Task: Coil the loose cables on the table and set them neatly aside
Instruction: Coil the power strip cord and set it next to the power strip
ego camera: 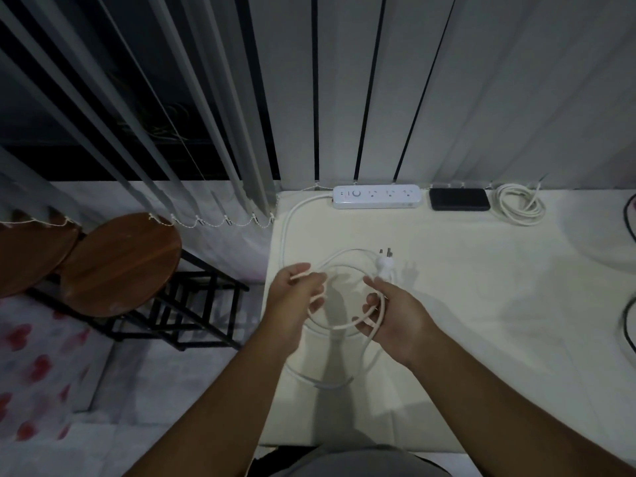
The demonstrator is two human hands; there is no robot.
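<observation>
A white power strip [377, 197] lies at the back of the cream table [481, 321]. Its white cable [287, 222] runs down the table's left side and forms loops between my hands. My left hand [292, 304] pinches the cable near the table's left edge. My right hand [392, 315] grips the gathered loops. The white plug [386, 263] sticks up just above my right hand. A coiled white cable [519, 204] lies at the back right.
A black flat box [459, 199] sits between the strip and the coil. Black cables [629, 218] enter at the right edge. Two round wooden stools [120, 266] stand left of the table. Vertical blinds [344, 91] hang behind.
</observation>
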